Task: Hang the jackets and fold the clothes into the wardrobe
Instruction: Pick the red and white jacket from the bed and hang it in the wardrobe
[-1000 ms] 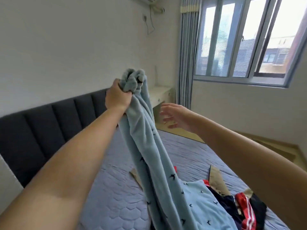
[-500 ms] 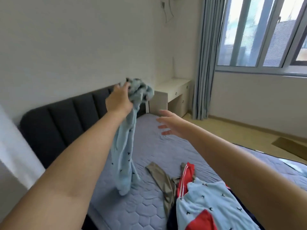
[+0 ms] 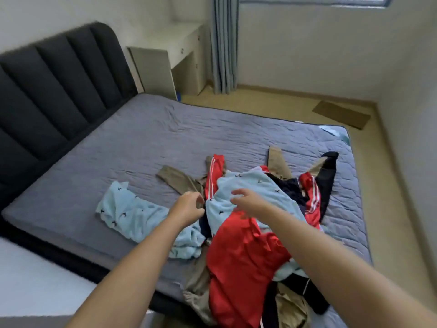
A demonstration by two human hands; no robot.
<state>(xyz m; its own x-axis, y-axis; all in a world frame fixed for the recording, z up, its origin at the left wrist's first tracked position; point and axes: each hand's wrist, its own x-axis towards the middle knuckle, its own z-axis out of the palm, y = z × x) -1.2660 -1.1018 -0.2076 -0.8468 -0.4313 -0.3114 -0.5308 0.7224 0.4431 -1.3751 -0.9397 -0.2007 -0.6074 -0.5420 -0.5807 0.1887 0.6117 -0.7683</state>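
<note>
tangled together on the near right part of the bed (image 3: 142, 138), on its grey quilted cover, lay a red jacket (image 3: 243, 256) with white stripes down the sleeves, a light blue top (image 3: 255, 185) with small dark marks draped over it, khaki pieces (image 3: 179, 179) poking out at the far edge, and a dark navy garment (image 3: 327, 176) at the right. just left of these a second light blue piece (image 3: 127, 214) lay spread on the cover, its near end running under the left forearm. the left grip (image 3: 189, 205) hung at the left edge of the blue top with fingers curled; whether it pinched any cloth could not be told. the right grip (image 3: 248, 201) was over the blue top, fingers apart and holding nothing. a dark padded headboard (image 3: 59, 79) stood at the left, with a white desk (image 3: 175, 50) and a grey curtain (image 3: 223, 43) beyond.
</note>
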